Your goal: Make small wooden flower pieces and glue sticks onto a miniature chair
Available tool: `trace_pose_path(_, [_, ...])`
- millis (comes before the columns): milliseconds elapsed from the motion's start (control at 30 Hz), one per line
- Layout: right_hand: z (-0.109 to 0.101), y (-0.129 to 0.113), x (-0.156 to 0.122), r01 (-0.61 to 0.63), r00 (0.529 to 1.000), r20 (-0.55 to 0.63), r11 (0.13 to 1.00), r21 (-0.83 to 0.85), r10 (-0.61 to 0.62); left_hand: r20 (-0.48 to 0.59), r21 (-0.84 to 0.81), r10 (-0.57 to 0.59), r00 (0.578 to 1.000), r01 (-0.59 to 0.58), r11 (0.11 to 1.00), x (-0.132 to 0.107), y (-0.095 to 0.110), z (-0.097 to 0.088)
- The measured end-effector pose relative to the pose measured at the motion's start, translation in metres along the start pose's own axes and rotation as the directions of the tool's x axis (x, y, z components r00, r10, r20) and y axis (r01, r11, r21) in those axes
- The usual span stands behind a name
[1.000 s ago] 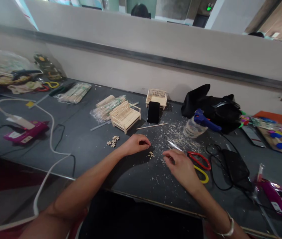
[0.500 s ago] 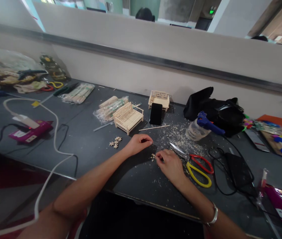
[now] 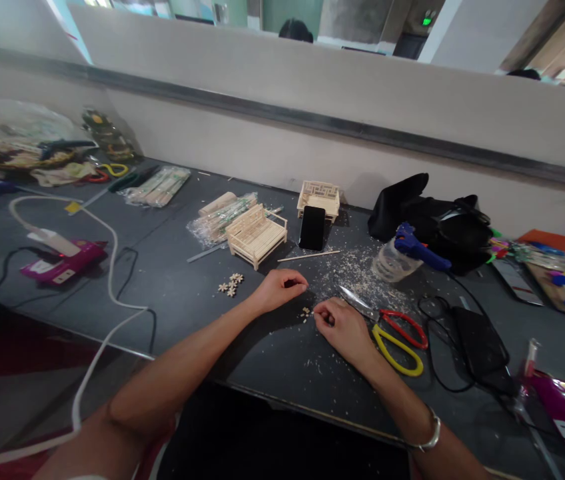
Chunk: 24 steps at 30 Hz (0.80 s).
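Note:
My left hand rests on the dark table with thumb and forefinger pinched together; anything between the tips is too small to make out. Opposite it, my right hand has its fingers curled, and its fingertips hide whatever they pinch. Tiny wooden bits lie just left of those fingertips. Flower-shaped wooden pieces form a small cluster left of my left hand. Beyond that hand stands a miniature wooden bench. Scissors with red and yellow handles lie beside my right hand, blades partly spread.
A phone leans against a second miniature bench. One thin stick lies before it, near scattered wood crumbs. A blue glue gun rests on a clear cup. Bagged sticks, cables and purple power strips surround the workspace.
My right hand has drawn back slightly to the right, leaving a small gap from the tiny wooden bits. My left hand has barely moved.

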State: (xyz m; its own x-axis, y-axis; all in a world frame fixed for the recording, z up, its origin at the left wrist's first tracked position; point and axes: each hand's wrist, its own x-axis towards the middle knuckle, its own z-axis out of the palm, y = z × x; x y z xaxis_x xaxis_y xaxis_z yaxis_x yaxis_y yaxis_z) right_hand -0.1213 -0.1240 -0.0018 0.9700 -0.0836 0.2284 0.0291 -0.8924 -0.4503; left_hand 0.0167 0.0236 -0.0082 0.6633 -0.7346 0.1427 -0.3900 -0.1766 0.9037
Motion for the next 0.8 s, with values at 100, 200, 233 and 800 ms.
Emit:
trace_pose_path(100, [0.0026,-0.0004,-0.0009,0.066,0.998,-0.021,0.998,-0.021,-0.067,-0.002,0.001,-0.003,1.000,0.003,1.000,0.0000,0.0002,0.0005])
trace_pose_path(200, [0.0052,-0.0006,-0.0015,0.112,0.993,-0.032,0.993,-0.024,-0.113,-0.002,-0.003,0.000,1.000,0.000,1.000,0.0004,-0.0006,0.0012])
trace_pose_path(233, [0.0059,-0.0005,-0.0015,0.129,0.991,-0.029,0.991,-0.028,-0.130,-0.001,-0.004,0.004,1.000,-0.004,1.000,0.0004,-0.0008,0.0016])
trace_pose_path(800, [0.0075,-0.0031,0.0038,0.128,0.990,-0.075,0.989,0.080,-0.122,-0.058,0.037,0.064,0.996,-0.062,0.997,-0.0021,0.0039,0.0014])
